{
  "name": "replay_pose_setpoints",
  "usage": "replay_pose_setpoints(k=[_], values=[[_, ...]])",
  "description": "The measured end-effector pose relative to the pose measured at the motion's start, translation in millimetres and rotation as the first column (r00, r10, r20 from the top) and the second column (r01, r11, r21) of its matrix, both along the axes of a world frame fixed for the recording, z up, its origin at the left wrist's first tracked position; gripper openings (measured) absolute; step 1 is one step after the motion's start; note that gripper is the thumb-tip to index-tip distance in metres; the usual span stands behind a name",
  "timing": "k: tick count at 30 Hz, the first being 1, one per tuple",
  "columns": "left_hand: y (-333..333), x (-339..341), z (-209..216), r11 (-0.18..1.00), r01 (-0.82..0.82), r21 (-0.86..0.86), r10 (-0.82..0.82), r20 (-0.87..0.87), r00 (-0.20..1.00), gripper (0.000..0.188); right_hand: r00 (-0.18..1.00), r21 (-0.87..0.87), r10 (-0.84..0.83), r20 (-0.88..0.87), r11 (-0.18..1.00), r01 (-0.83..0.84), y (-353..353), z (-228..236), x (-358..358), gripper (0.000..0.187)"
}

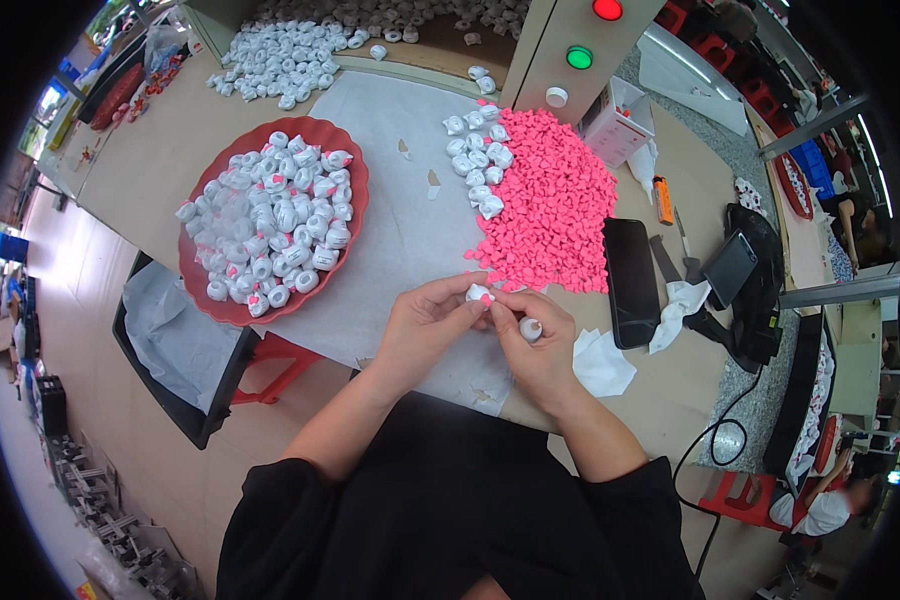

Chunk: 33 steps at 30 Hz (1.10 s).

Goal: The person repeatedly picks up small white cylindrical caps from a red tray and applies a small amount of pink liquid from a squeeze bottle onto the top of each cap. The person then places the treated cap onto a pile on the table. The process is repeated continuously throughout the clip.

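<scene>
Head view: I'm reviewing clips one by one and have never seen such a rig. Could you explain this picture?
There is no machine arm here: a person works with two bare hands. The single picture comes from the left of two fisheye cameras worn on the head, looking down, so straight edges bend near the rim.

The left hand and right hand hold a small white piece with a pink spot between their fingertips. The right hand also has a white tipped object, perhaps a bottle.

On the table lie a scalloped red bowl of similar white pieces, a pink heap and a dark phone.
</scene>
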<state>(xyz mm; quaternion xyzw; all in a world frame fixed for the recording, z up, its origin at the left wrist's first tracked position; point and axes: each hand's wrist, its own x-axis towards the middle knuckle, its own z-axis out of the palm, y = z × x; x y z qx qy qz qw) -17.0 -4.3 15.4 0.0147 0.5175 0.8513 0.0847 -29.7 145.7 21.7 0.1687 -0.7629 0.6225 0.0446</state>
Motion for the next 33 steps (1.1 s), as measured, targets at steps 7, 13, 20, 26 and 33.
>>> replay_pose_setpoints(k=[7, 13, 20, 26, 33], values=[[0.9, 0.9, -2.8, 1.000, -0.023, -0.016, 0.023, -0.020, 1.000, 0.032, 0.963, 0.093, 0.010, -0.268, 0.995, 0.016, 0.7, -4.6, -3.0, 0.020], [-0.7, 2.9, -1.8, 0.999, -0.008, -0.034, 0.006, -0.044, 0.999, 0.031, 0.862, 0.235, 0.052, -0.505, 0.969, 0.079, 0.1, -5.3, -3.1, 0.031], [1.0, 2.2, -0.3, 1.000, -0.003, -0.019, 0.003, -0.014, 1.000, 0.030, 0.858, 0.269, 0.055, -0.511, 0.958, 0.098, 0.0, -6.4, -0.9, 0.031], [-0.5, 1.7, -1.2, 1.000, 0.011, -0.019, -0.011, -0.031, 0.999, 0.029, 0.853, 0.257, 0.056, -0.519, 0.962, 0.093, -2.0, 0.6, -1.1, 0.024], [-30.3, 1.5, 21.0, 0.692, -0.602, -0.398, 0.446, -0.420, 0.791, 0.026, 0.995, -0.057, -0.079, 0.062, 0.995, 0.083, 8.8, 11.4, 4.7, 0.023]])
